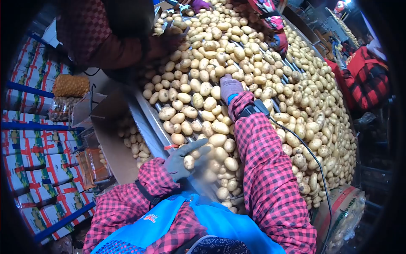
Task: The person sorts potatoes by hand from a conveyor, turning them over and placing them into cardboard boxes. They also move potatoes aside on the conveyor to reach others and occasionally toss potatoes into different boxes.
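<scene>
My left hand [179, 161], in a grey glove, is at the lower edge of the potato heap with its fingers stretched out and apart. A potato [189, 162] lies against its palm side, and blurred potatoes [210, 175] are just to its right. My right hand [231, 86], in a pale purple glove, reaches farther up onto the potatoes [205, 89]. Its fingertips point down among them and are mostly hidden, so I cannot see whether it grips one. Metal rollers [158, 106] show between the potatoes near the left side.
A cardboard box [111, 122] holding potatoes stands left of the metal edge [148, 122]. Stacked printed cartons [31, 161] fill the far left. Other people's sleeves [122, 51] and hands are around the heap. A black cable [311, 152] runs from my right wrist.
</scene>
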Action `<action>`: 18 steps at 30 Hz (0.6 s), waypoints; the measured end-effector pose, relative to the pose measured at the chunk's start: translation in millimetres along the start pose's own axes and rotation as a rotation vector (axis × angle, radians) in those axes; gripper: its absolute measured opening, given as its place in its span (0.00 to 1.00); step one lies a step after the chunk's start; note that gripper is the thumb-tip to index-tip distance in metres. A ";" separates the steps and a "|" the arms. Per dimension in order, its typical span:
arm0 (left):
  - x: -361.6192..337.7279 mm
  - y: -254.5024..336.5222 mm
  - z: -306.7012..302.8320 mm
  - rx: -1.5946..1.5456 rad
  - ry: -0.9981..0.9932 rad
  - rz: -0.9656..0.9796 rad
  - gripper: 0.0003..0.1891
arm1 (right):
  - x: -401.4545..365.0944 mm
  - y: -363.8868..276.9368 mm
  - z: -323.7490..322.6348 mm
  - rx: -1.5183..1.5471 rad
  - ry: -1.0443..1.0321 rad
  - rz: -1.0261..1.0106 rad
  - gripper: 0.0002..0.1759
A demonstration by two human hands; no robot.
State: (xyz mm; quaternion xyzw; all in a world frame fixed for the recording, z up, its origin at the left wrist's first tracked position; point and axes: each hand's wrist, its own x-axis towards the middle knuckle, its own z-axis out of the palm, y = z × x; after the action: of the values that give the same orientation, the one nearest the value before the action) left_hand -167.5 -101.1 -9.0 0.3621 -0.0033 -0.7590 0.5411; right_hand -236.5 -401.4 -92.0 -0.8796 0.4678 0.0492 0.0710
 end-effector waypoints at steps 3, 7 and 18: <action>-2.3 5.0 2.6 0.002 -0.105 -0.001 0.28 | -4.4 9.1 -0.6 0.096 0.012 -0.042 0.13; -4.2 4.1 -4.4 0.074 -0.214 0.046 0.34 | -39.1 17.2 -16.3 0.071 0.065 -0.056 0.11; 30.4 -11.7 -20.0 0.033 -0.209 0.154 0.40 | -216.0 -63.4 -116.4 0.402 0.026 -0.449 0.26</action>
State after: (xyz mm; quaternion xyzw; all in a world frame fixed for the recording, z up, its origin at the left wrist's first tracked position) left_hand -170.7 -113.5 -45.0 0.2885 -0.1002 -0.7487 0.5884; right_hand -301.9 -210.1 60.7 -0.9299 0.2627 -0.0728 0.2468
